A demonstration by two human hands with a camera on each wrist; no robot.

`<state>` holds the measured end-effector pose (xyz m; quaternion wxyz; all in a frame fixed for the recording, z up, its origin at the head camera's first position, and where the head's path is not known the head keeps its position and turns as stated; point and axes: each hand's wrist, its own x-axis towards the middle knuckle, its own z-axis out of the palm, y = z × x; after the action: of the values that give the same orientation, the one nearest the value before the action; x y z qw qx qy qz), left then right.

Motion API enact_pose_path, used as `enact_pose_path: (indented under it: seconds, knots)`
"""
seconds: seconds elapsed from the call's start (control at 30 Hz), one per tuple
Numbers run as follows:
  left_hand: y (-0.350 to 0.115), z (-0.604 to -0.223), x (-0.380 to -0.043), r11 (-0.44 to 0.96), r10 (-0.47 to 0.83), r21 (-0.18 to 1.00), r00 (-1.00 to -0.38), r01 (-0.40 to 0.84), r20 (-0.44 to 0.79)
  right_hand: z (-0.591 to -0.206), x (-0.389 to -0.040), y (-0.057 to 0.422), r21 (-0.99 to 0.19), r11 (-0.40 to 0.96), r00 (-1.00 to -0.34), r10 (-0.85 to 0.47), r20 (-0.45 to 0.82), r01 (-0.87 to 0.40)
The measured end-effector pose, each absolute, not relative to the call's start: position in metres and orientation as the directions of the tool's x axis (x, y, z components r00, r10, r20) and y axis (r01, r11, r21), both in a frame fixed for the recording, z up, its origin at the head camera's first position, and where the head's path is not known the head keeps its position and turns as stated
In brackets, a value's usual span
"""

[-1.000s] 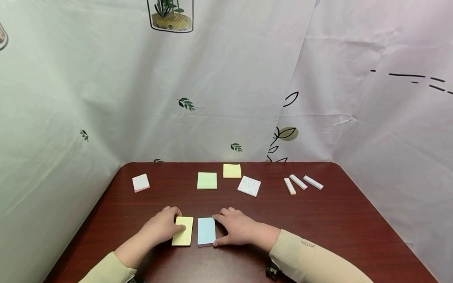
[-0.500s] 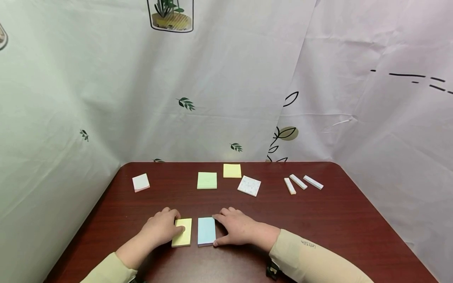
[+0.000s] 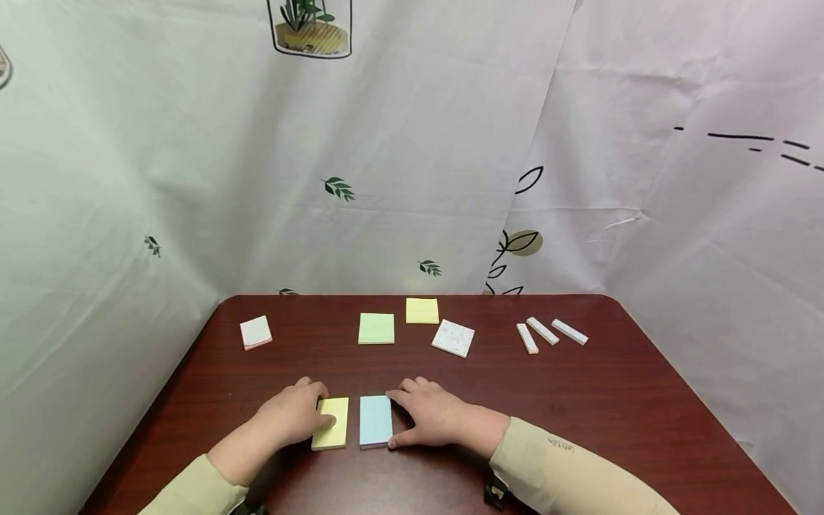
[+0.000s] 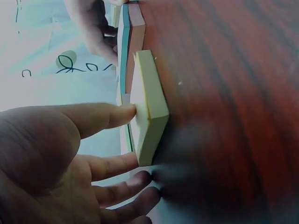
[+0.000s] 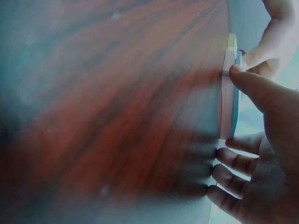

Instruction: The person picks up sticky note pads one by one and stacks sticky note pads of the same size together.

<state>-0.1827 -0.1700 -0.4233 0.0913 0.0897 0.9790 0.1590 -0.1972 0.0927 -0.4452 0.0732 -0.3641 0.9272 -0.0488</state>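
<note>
A yellow sticky note pad [image 3: 334, 428] lies on the table in front of me. My left hand [image 3: 292, 413] holds it, thumb on its top face and forefinger against its far end, as the left wrist view shows. Just to its right, across a narrow gap, lies a light blue sticky note pad [image 3: 376, 420] with a pinkish layer [image 4: 136, 32] beneath the blue. My right hand [image 3: 430, 413] grips that pad by its right side, thumb at the near corner and forefinger at the far one. Its other fingertips [image 5: 219, 170] reach down to the tabletop.
Farther back on the dark red table [image 3: 290, 365] lie a green pad [image 3: 376, 329], a second yellow pad [image 3: 422, 311], a speckled white pad [image 3: 453, 338] and a white pad [image 3: 256, 332] at left. Three narrow white strips [image 3: 543, 331] lie back right. A printed curtain [image 3: 412, 143] hangs behind.
The yellow pad in my left hand has slid slightly left and toward me, widening the gap to the blue pad a little. My right hand and the blue pad have stayed in place.
</note>
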Motion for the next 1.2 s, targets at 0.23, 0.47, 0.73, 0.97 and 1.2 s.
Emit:
enact_pose_path:
  seconds: [0.23, 0.47, 0.73, 0.97, 1.2]
  knots:
    - [-0.1694, -0.4195, -0.1817, 0.938, 0.259, 0.282, -0.949, 0.202, -0.181, -0.4441, -0.1968, 0.0926, -0.143, 0.732, -0.726, -0.680, -0.103, -0.666]
    - [-0.1688, -0.4167, -0.1784, 0.932, 0.293, 0.271, -0.939, 0.239, -0.179, -0.4444, -0.1965, 0.0923, -0.144, 0.732, -0.726, -0.680, -0.101, -0.666]
    - [-0.1691, -0.4185, -0.1780, 0.927, 0.284, 0.301, -0.943, 0.224, -0.175, -0.4458, -0.1973, 0.0924, -0.136, 0.731, -0.726, -0.681, -0.095, -0.669]
    - [-0.1678, -0.4187, -0.1747, 0.914, 0.239, 0.377, -0.950, 0.151, -0.198, -0.4461, -0.1976, 0.0923, -0.134, 0.731, -0.725, -0.682, -0.097, -0.669]
    - [-0.1682, -0.4204, -0.1735, 0.876, 0.230, 0.470, -0.948, 0.104, -0.219, -0.4466, -0.1976, 0.0924, -0.131, 0.732, -0.726, -0.681, -0.096, -0.669]
